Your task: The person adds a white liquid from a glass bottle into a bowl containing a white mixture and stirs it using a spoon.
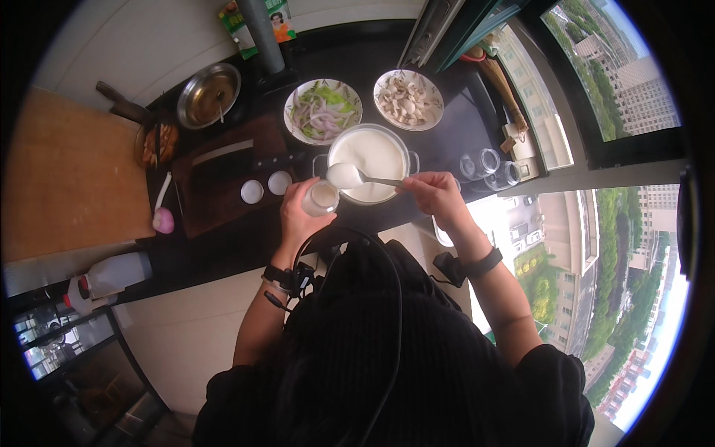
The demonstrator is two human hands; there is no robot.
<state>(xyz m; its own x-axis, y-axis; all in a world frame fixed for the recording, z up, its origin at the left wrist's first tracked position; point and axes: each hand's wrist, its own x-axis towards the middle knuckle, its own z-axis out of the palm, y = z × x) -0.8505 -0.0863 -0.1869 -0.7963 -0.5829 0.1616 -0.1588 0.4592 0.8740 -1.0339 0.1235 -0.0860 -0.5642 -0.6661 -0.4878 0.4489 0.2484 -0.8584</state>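
Observation:
My left hand is wrapped around a small glass jar with pale contents showing in it. With my right hand I grip the handle of a metal spoon; its bowl, covered in white, is over the left part of a pot and beside the jar's mouth. The two-handled pot holds a smooth white liquid. Left of the jar, two round white lids lie on a dark cutting board, near a knife.
Behind the pot are a bowl of sliced onion and greens and a bowl of sliced mushrooms. Glass jars stand at the right by the window. A steel bowl, an onion and plastic jugs are at the left.

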